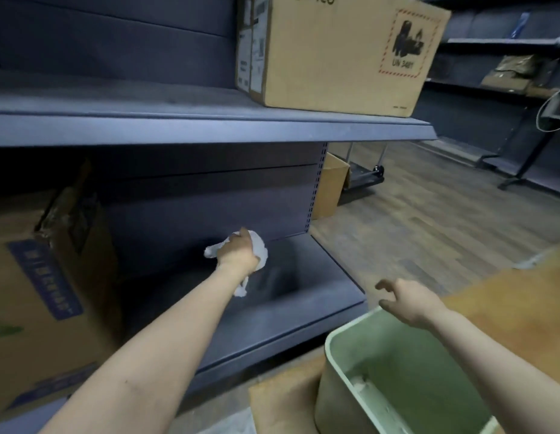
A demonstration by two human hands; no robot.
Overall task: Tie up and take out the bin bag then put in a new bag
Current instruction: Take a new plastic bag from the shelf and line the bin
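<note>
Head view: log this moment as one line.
left hand grips crumpled white bag over lower shelf | right hand open above green bin | bin unlined

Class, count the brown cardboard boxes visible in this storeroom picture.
3: a large brown cardboard box on the upper shelf, one at lower left, one on the floor behind the shelving. Others may be hidden.

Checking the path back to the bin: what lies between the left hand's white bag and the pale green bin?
In the head view, only bare dark shelf separates the crumpled white plastic bag from the pale green plastic bin.
</note>
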